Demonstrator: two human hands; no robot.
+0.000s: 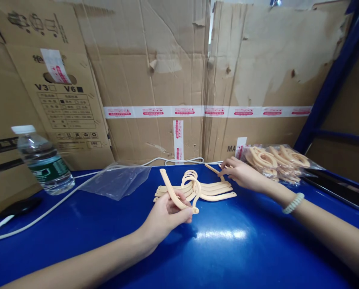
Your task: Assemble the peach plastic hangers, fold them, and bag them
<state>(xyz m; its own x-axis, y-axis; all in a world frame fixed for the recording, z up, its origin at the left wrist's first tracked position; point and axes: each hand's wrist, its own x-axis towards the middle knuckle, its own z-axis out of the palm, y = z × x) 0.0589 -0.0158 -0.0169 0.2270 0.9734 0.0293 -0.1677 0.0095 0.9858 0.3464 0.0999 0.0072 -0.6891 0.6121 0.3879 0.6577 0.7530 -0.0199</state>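
Note:
My left hand (170, 212), at the middle of the blue table, is closed on a beige plastic hanger arm (171, 188). A curved hook piece (199, 188) meets the arm's lower end at my fingertips. Behind it lie several more beige hanger arms (213, 188), fanned side by side, with a few hook rings (190, 174) at their middle. My right hand (239, 172) is farther back on the right, its fingers pinched at a thin beige strip (211, 169). Its fingers partly cover that strip.
Clear bags of beige hangers (280, 160) lie at right, beside a dark phone-like slab (338, 186). An empty plastic bag (116, 180), a white cable (55, 204), a water bottle (45, 160) and a black object (19, 205) are at left. Cardboard (155, 80) walls the back.

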